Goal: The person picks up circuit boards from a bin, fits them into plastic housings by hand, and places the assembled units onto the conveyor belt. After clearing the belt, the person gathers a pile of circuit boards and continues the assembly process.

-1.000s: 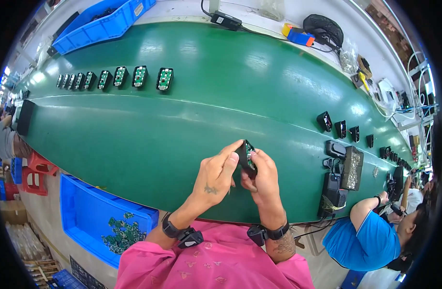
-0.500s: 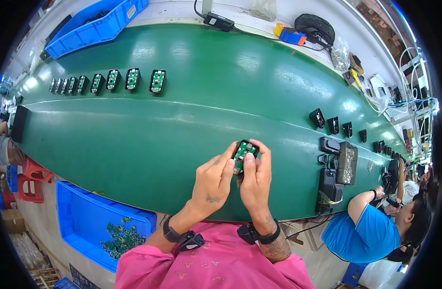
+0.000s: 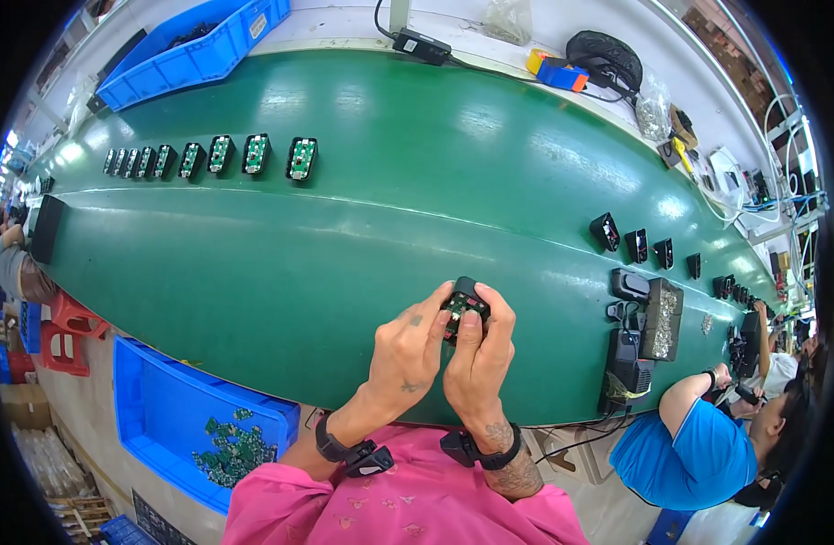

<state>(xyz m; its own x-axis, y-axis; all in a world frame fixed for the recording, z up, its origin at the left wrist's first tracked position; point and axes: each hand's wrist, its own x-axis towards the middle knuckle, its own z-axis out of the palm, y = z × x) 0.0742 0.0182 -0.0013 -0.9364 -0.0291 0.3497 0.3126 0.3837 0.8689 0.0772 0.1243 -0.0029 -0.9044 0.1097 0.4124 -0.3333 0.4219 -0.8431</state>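
Head-worn left fisheye, looking down, hands [image 3: 477,371] near, green workbench [image 3: 253,300] spreading beyond

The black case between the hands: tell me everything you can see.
The black case looks like plastic, its far end rounded. A green circuit board with pale components sits in its open face, towards the wearer. The left hand and right hand hold it tilted above the green table, partly hiding it.

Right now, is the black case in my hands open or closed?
Open: the black case between your left hand and right hand shows its green circuit board uncovered.
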